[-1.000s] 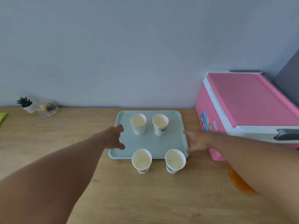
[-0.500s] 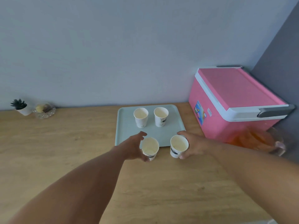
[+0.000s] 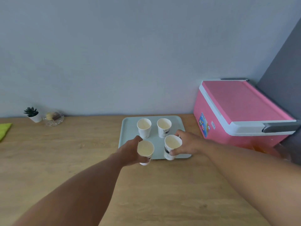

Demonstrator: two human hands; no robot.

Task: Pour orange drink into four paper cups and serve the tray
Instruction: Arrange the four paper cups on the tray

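Observation:
A pale blue tray (image 3: 127, 128) lies on the wooden table near the wall. Two white paper cups stand at its back, the back-left cup (image 3: 144, 128) and the back-right cup (image 3: 164, 127). My left hand (image 3: 130, 152) grips a third cup (image 3: 145, 150) over the tray's front-left edge. My right hand (image 3: 187, 144) grips a fourth cup (image 3: 171, 145) over the tray's front right. All the cups look pale inside; no orange liquid shows in them. An orange blur (image 3: 262, 149) lies low beside the cooler, partly hidden.
A pink cooler (image 3: 241, 110) with a white rim and grey handle stands right of the tray against the wall. A small potted plant (image 3: 32, 114) and a glass dish (image 3: 53, 119) sit far left by the wall. A green cloth (image 3: 4, 130) lies at the left edge.
My hands went from the tray's sides to the two front cups, closed on them and carried them from the table in front of the tray over its front part.

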